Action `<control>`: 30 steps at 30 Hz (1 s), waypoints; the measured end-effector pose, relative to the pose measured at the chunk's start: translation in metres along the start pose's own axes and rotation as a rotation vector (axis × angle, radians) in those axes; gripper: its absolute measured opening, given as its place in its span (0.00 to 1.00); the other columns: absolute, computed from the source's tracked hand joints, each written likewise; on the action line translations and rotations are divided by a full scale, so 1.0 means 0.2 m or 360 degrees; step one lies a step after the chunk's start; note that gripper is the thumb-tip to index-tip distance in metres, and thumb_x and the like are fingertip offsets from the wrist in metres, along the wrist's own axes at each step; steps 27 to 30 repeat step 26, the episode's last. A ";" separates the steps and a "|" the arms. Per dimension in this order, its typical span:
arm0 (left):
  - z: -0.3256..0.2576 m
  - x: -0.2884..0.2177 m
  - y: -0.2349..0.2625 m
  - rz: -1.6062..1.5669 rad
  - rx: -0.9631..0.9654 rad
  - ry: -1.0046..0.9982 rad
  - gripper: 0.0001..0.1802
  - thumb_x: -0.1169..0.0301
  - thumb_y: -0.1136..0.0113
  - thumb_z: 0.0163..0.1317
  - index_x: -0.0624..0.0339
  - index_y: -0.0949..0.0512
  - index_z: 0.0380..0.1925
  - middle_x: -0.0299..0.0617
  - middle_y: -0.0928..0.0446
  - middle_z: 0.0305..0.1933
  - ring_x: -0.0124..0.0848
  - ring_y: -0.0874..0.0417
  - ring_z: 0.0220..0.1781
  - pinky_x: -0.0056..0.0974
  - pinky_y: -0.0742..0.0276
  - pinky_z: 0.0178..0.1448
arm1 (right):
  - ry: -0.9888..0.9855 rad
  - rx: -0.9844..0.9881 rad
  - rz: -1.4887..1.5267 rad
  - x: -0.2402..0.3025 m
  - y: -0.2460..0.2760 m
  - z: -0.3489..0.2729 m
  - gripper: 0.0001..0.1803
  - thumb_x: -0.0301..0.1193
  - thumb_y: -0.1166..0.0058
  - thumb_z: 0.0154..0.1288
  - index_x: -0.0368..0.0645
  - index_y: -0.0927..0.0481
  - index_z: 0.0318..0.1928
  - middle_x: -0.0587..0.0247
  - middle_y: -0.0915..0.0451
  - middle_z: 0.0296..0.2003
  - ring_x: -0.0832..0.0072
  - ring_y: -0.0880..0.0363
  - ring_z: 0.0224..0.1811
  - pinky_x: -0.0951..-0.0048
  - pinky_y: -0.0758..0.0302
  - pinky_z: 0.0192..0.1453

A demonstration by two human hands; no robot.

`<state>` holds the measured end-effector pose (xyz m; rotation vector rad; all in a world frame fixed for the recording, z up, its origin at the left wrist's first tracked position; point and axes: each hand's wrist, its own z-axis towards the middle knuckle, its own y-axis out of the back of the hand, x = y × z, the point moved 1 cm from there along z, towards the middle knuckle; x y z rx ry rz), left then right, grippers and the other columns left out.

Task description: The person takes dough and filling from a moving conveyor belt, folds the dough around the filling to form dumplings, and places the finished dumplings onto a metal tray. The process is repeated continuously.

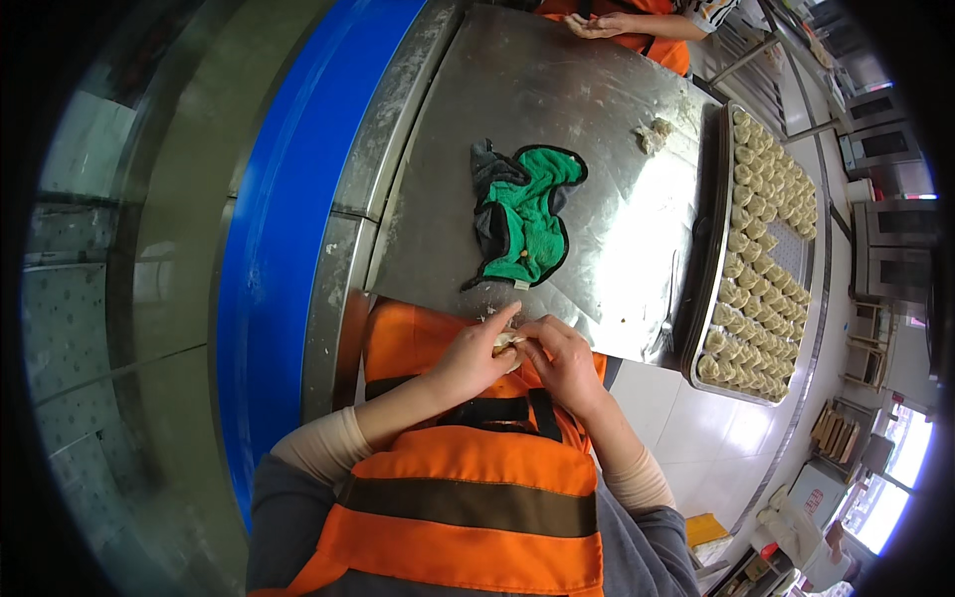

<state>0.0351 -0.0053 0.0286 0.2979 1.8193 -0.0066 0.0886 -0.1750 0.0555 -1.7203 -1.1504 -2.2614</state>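
Close in front of my orange apron, at the near edge of the steel table, both hands meet around a small pale dumpling (504, 343). My left hand (468, 356) cups it in curled fingers, with the index finger stretched forward. From the other side, my right hand (565, 364) pinches the dough at its edge with thumb and fingertips. Part of the dumpling is hidden by the fingers. Just beyond my hands lies a crumpled green and grey cloth (537, 219) with dark edging.
A metal tray (792, 244) with rows of dumplings sits at the table's right edge. A blue belt (284, 249) runs along the left. Dough scraps (653, 135) lie on the steel table (438, 189). Across it, another person's hands (594, 25) are held together.
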 end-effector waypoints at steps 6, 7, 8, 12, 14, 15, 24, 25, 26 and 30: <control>-0.03 -0.03 0.01 -0.1320 0.0165 0.0617 0.20 0.73 0.54 0.76 0.64 0.32 0.66 0.41 0.19 0.47 0.29 0.16 0.48 0.31 0.17 0.45 | 0.0082 -0.0112 -0.0179 -0.05 0.02 -0.02 0.09 0.19 0.37 0.60 0.38 0.19 0.42 0.57 0.20 0.33 0.62 0.19 0.35 0.68 0.23 0.39; -0.03 -0.02 -0.01 -0.1365 0.0124 0.0599 0.20 0.73 0.54 0.76 0.64 0.31 0.65 0.40 0.19 0.46 0.29 0.16 0.46 0.31 0.16 0.45 | 0.0148 -0.0099 -0.0223 -0.04 0.02 -0.01 0.10 0.19 0.37 0.59 0.38 0.19 0.42 0.57 0.20 0.34 0.61 0.19 0.35 0.67 0.23 0.39; -0.03 0.00 -0.01 -0.1179 0.0131 0.0542 0.20 0.73 0.55 0.76 0.64 0.31 0.66 0.40 0.19 0.46 0.28 0.16 0.45 0.31 0.16 0.44 | 0.0080 -0.0086 -0.0147 -0.01 0.02 0.00 0.10 0.19 0.37 0.59 0.38 0.19 0.42 0.57 0.20 0.34 0.61 0.19 0.35 0.67 0.23 0.39; -0.02 0.04 -0.02 -0.0746 0.0108 0.0457 0.21 0.75 0.54 0.75 0.65 0.31 0.66 0.41 0.20 0.45 0.25 0.17 0.37 0.31 0.16 0.40 | 0.0112 -0.0027 -0.0231 0.00 0.01 0.00 0.12 0.18 0.37 0.57 0.39 0.19 0.43 0.58 0.20 0.34 0.59 0.20 0.35 0.65 0.23 0.40; -0.01 0.03 -0.02 -0.0596 0.0094 0.0433 0.22 0.77 0.52 0.73 0.64 0.31 0.66 0.41 0.19 0.44 0.24 0.17 0.37 0.30 0.17 0.38 | 0.0236 -0.0017 -0.0304 0.00 0.01 0.01 0.12 0.18 0.37 0.57 0.39 0.19 0.43 0.57 0.20 0.34 0.59 0.20 0.35 0.66 0.23 0.39; -0.01 0.01 -0.01 -0.0480 0.0104 0.0390 0.22 0.77 0.51 0.72 0.64 0.31 0.66 0.41 0.18 0.44 0.25 0.16 0.39 0.29 0.17 0.37 | 0.0271 -0.0023 -0.0270 0.02 0.02 0.01 0.12 0.18 0.37 0.58 0.39 0.19 0.43 0.57 0.20 0.34 0.60 0.20 0.35 0.66 0.23 0.39; -0.01 0.06 0.00 -0.1109 0.0178 0.0411 0.20 0.70 0.50 0.77 0.56 0.34 0.66 0.40 0.23 0.51 0.25 0.19 0.45 0.28 0.19 0.36 | -0.0012 -0.0164 -0.0066 -0.05 0.01 0.01 0.11 0.21 0.36 0.57 0.43 0.18 0.42 0.59 0.20 0.34 0.59 0.20 0.36 0.62 0.23 0.43; -0.02 0.06 0.00 -0.1183 0.0170 0.0406 0.20 0.70 0.51 0.77 0.56 0.34 0.66 0.40 0.24 0.51 0.25 0.20 0.46 0.28 0.19 0.36 | 0.0088 -0.0158 -0.0172 -0.05 0.02 0.01 0.12 0.21 0.36 0.58 0.43 0.17 0.43 0.59 0.19 0.34 0.58 0.20 0.37 0.62 0.23 0.44; -0.02 0.05 0.00 -0.1050 0.0216 0.0312 0.22 0.69 0.50 0.77 0.55 0.35 0.68 0.40 0.25 0.55 0.25 0.20 0.49 0.28 0.19 0.37 | 0.0107 -0.0138 -0.0173 -0.03 0.03 0.01 0.10 0.21 0.38 0.61 0.44 0.17 0.44 0.59 0.19 0.35 0.61 0.18 0.38 0.63 0.22 0.45; -0.02 0.05 0.00 -0.1050 0.0216 0.0312 0.22 0.69 0.50 0.77 0.55 0.35 0.68 0.40 0.25 0.55 0.25 0.20 0.49 0.28 0.19 0.37 | 0.0107 -0.0138 -0.0173 -0.03 0.03 0.01 0.10 0.21 0.38 0.61 0.44 0.17 0.44 0.59 0.19 0.35 0.61 0.18 0.38 0.63 0.22 0.45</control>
